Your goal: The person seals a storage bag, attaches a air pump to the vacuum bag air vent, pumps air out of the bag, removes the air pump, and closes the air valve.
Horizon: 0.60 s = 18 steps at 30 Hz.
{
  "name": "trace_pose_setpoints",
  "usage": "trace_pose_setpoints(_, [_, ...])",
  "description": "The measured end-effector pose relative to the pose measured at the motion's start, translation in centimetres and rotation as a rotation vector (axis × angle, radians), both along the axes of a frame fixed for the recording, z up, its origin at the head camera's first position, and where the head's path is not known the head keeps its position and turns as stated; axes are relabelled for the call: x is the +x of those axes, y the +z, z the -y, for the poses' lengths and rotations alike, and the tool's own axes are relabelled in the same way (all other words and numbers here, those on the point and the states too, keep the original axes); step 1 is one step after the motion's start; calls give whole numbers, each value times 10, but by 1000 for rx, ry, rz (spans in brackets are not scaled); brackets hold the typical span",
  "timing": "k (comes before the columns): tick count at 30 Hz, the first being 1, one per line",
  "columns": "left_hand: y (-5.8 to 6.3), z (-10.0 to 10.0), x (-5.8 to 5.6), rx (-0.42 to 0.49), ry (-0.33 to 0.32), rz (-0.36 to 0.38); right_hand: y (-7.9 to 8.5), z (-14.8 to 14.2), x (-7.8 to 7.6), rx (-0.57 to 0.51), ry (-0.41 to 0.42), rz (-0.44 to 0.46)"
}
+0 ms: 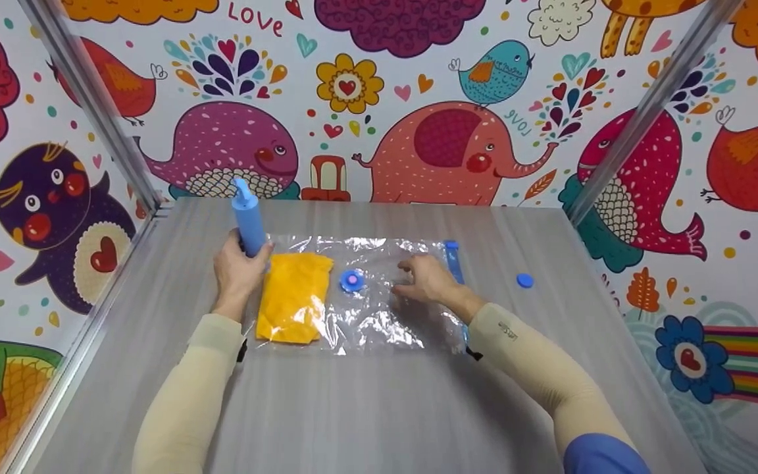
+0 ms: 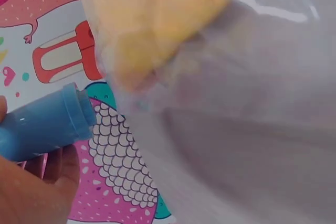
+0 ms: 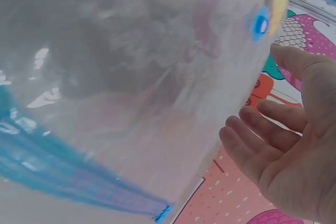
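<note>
My left hand [image 1: 239,268] grips a blue hand pump [image 1: 249,222] with a narrow nozzle at its top, held upright beside the left end of a clear vacuum storage bag [image 1: 379,329]. In the left wrist view the pump's wider end [image 2: 79,114] points toward the bag. A folded yellow cloth [image 1: 295,297] lies inside the bag at its left. Right of the cloth, a round blue valve [image 1: 353,280] with a pink centre shows uncapped. My right hand [image 1: 428,280] hovers over the bag's right half, fingers loosely bent and nothing in them.
A round blue cap [image 1: 524,280] lies on the grey table [image 1: 379,408] to the right of the bag. The bag's blue zip strip [image 1: 453,261] runs along its right edge. Printed wall panels and metal posts [image 1: 642,99] enclose the table's back and sides.
</note>
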<state>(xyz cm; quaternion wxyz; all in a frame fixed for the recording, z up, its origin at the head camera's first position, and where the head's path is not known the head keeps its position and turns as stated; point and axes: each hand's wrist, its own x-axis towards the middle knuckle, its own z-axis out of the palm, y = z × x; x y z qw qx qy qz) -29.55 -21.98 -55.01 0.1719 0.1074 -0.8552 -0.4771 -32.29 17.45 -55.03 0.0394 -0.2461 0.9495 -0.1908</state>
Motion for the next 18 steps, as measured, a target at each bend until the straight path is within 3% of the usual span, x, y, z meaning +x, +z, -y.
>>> trace_pose_setpoints(7, [1,-17,-5,-5,-68,-35,9,11,0,-69,19,-8])
trace_pose_setpoints(18, [2,-46,-8,9,-170,65,16,20,-2,-101,6,16])
